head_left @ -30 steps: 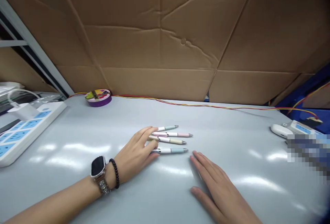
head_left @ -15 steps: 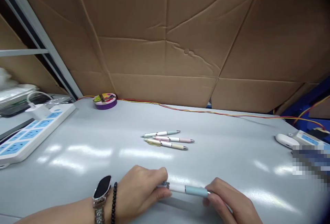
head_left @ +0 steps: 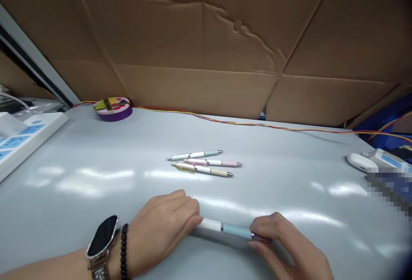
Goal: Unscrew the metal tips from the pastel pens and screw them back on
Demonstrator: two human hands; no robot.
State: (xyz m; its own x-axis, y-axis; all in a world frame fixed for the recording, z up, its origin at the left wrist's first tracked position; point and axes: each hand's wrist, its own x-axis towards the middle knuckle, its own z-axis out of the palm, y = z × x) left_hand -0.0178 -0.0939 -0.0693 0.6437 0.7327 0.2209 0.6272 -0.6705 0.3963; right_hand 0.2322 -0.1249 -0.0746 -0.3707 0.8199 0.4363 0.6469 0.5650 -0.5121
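One blue pen [head_left: 228, 228] is held on the near side of three loose pens [head_left: 213, 162]; one purple disc [head_left: 112, 109] sits beyond them, leftward. The left hand [head_left: 164, 224], back upward, curls round the blue pen's rear; the right hand [head_left: 291, 245] pinches its tip.

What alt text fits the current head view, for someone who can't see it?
A left hand and right hand hold a white-and-blue pen by opposite ends over a grey table. Beyond it lie three more pens, with cardboard behind.
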